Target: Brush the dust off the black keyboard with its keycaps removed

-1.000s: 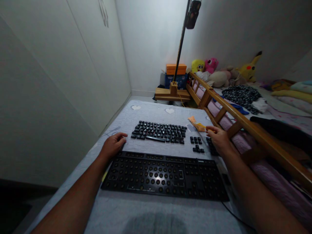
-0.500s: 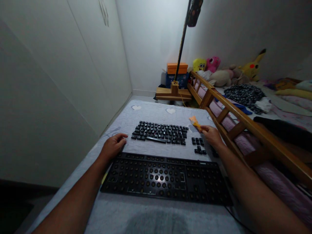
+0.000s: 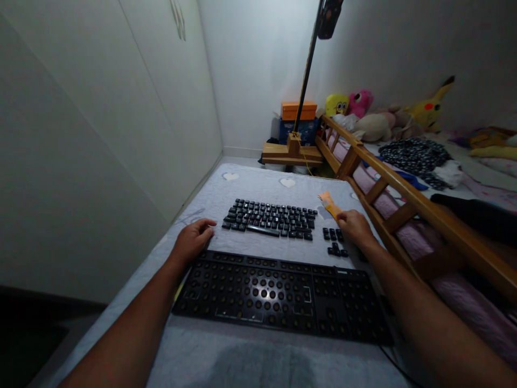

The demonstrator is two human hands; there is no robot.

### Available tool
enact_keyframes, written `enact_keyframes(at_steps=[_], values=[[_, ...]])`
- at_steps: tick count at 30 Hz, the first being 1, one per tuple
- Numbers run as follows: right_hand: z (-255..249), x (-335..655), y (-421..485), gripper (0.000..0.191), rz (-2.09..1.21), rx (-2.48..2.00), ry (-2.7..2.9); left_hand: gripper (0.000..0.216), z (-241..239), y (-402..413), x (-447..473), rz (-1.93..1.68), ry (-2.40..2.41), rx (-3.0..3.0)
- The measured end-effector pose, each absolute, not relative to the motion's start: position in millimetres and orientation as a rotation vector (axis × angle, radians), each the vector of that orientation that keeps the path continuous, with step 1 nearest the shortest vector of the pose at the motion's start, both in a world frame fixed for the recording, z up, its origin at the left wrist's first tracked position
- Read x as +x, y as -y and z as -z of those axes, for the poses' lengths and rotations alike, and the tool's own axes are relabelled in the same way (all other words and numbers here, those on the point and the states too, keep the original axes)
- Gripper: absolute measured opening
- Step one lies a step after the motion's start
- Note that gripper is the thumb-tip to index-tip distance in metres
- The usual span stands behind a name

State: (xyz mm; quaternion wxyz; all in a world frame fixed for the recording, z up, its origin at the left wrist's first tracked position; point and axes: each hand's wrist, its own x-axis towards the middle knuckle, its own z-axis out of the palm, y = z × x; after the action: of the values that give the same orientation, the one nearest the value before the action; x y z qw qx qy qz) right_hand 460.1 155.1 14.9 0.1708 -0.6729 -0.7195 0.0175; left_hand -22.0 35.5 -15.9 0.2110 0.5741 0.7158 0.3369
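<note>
My left hand (image 3: 194, 238) rests on the cloth-covered surface at the keyboard's upper left corner, fingers loosely bent and apart, holding nothing. My right hand (image 3: 354, 227) is closed around the handle of what looks like a flat orange brush (image 3: 331, 206), its wide end pointing away and to the left. Between the hands, loose black keycaps (image 3: 270, 218) lie in rows in a keyboard layout, with a long space bar (image 3: 262, 230) in front. A smaller group of keycaps (image 3: 333, 234) sits beside my right hand. Nearer me lies a black keyboard base (image 3: 258, 293) without keycaps.
A cable (image 3: 398, 366) runs from the keyboard's lower right. A wooden bed rail (image 3: 399, 186) borders the right side, with plush toys (image 3: 375, 126) beyond. White cupboard doors (image 3: 161, 108) stand left. A dark pole on a wooden stand (image 3: 293, 151) rises behind.
My right hand has shifted slightly along with the brush, and more of the brush shows. The whole view has moved a little to the left, so things appear farther right.
</note>
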Motion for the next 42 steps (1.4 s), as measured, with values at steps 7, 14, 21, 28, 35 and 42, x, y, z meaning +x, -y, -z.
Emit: enact_keyframes(at_steps=[7, 14, 21, 28, 35, 42], values=[[-42.3, 460.7, -143.0, 0.031, -0.033, -1.822, 2.029, 0.041, 16.1, -35.3, -21.9, -0.950, -1.969, 1.600], [-59.6, 445.9, -68.8, 0.029, -0.167, -1.558, 2.009, 0.040, 13.3, -34.0, -18.8, -0.951, -1.964, 1.581], [-44.6, 429.3, -4.4, 0.027, -0.158, -1.573, 1.994, 0.041, 16.5, -35.5, -19.9, -0.988, -1.951, 1.583], [-25.9, 425.7, 6.6, 0.028, 0.041, -1.643, 2.038, 0.039, 6.6, -29.3, -10.8, -1.050, -2.030, 1.639], [-12.6, 420.1, 5.0, 0.030, 0.093, -1.742, 2.160, 0.039, 3.6, -27.7, -6.2, -1.100, -2.054, 1.633], [-7.5, 425.5, 6.1, 0.031, 0.114, -1.736, 2.207, 0.038, 5.8, -29.7, -5.4, -1.138, -2.037, 1.660]])
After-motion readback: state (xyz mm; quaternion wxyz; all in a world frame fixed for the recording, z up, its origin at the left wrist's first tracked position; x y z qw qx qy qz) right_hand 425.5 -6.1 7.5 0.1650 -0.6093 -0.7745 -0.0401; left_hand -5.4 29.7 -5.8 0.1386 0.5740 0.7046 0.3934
